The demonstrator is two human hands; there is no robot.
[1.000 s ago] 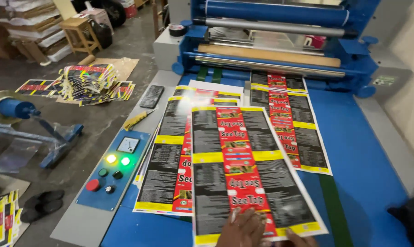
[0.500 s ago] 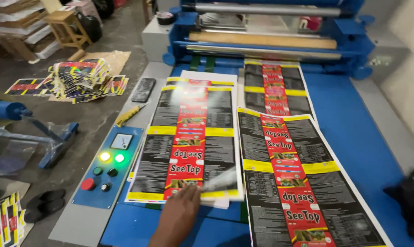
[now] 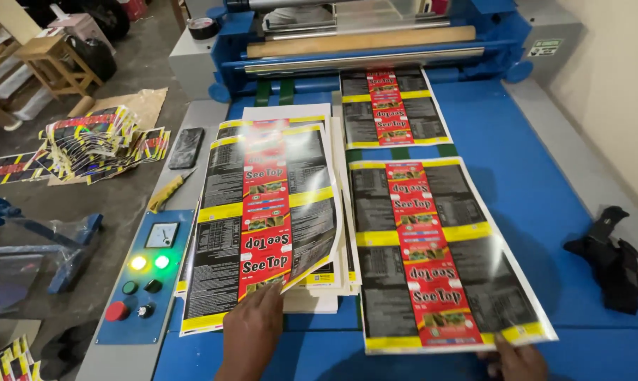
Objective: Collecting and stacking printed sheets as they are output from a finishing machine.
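My left hand (image 3: 252, 331) rests flat on the near edge of the top printed sheet (image 3: 262, 219), a black, red and yellow sheet whose right side curls up off the stack of sheets (image 3: 340, 286) on the blue table (image 3: 551, 197). My right hand (image 3: 514, 360) pinches the near right corner of a second glossy printed sheet (image 3: 432, 254) lying flat to the right of the stack. Beyond it a third printed sheet (image 3: 393, 106) comes out from under the machine's rollers (image 3: 361, 42).
A control panel (image 3: 144, 275) with lit green lamps, a red button and a meter sits left of the stack. A phone (image 3: 186, 147) and a yellow cutter (image 3: 167, 192) lie on the grey ledge. A black cloth (image 3: 611, 257) lies at the right. Loose printed sheets (image 3: 93, 141) cover the floor.
My left hand has laid a sheet onto the left stack and now presses its near edge. The right-hand sheet has slid nearer, and my right hand now grips its corner.
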